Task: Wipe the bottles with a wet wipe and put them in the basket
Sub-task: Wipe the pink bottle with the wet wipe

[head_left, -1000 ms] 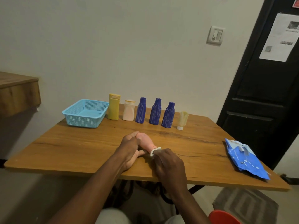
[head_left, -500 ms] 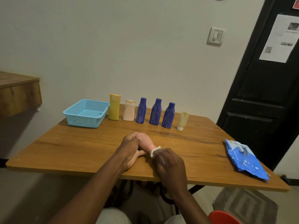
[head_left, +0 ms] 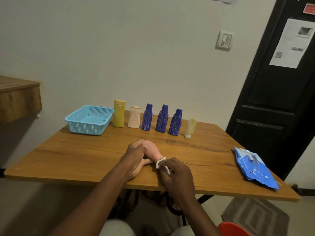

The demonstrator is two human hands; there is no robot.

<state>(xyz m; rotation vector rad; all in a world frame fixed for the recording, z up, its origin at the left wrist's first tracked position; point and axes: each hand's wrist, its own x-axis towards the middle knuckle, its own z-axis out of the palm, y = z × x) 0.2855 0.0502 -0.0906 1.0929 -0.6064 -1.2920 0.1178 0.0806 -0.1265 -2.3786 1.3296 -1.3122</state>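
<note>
A pink bottle [head_left: 152, 149] lies tilted over the table's near middle, gripped at its wide end by my left hand [head_left: 135, 158]. Its narrow neck points toward my right hand [head_left: 176, 174], which pinches a white wet wipe [head_left: 162, 164] against the neck. Along the back of the table stand a yellow bottle [head_left: 119, 113], a pale peach bottle [head_left: 134, 117], three dark blue bottles [head_left: 162, 118] and a small cream tube [head_left: 190, 127] on its cap. A light blue basket [head_left: 88, 120] with nothing in it sits at the back left.
A blue wet wipe pack [head_left: 254, 166] lies near the wooden table's right edge [head_left: 272, 178]. A wall runs close behind the bottles, a black door [head_left: 279, 92] stands at the right, a wooden shelf [head_left: 18, 97] juts out at the left. A red seat [head_left: 233, 229] shows below.
My right hand with the wipe has shifted slightly down along the bottle's neck. The bottle and my left hand stay in the same place.
</note>
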